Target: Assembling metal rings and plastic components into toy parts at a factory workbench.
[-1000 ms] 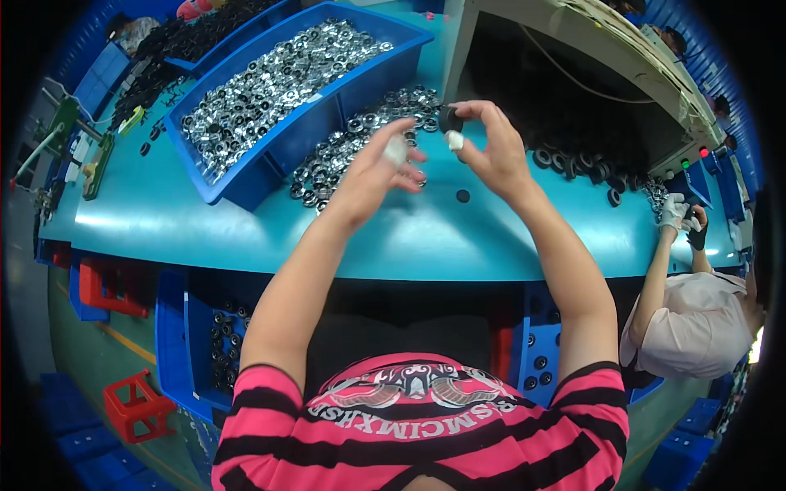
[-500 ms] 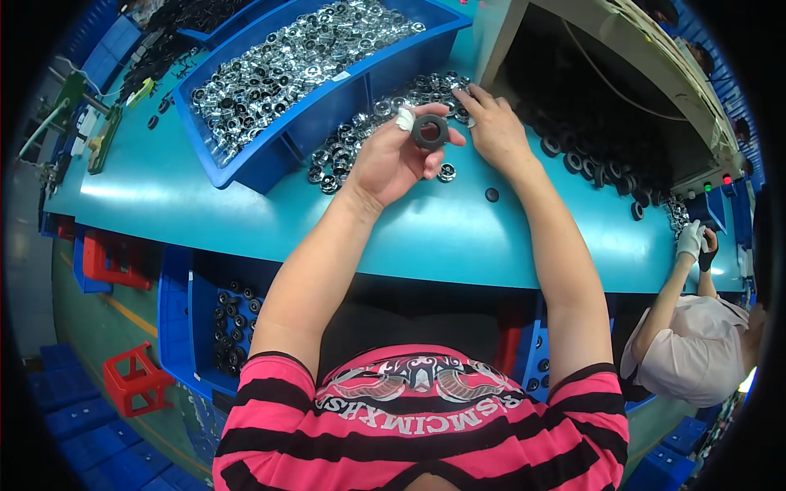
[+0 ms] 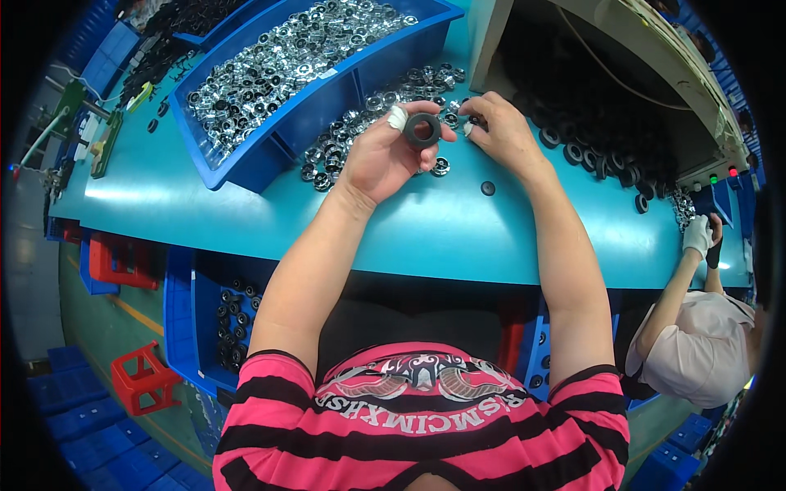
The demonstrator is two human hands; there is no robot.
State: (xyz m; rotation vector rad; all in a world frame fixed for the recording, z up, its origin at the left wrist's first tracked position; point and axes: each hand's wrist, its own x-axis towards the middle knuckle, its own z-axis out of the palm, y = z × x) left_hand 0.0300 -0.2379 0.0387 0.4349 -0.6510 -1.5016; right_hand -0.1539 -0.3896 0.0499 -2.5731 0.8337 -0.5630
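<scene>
Holding a black ring [image 3: 423, 130] pinched in our left hand [image 3: 385, 155], we rest our right hand [image 3: 503, 131] fingertips, loosely curled, on small metal parts [image 3: 344, 147] lying on the teal table [image 3: 409, 221].

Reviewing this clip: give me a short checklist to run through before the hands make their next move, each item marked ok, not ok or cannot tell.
1. Black rubber ring gripped in left hand: ok, pinched between thumb and fingertips above the table.
2. Right hand free to pick: cannot tell, its fingertips rest among the loose parts and hide what they touch.
3. Loose pile of shiny metal rings within reach: ok, right beside the left hand.
4. Blue plastic bin of metal rings stocked: ok, well filled.
5. Small black ring lying alone on the teal table: ok, apart from both hands.
6. White finger cot in place: ok.
</scene>
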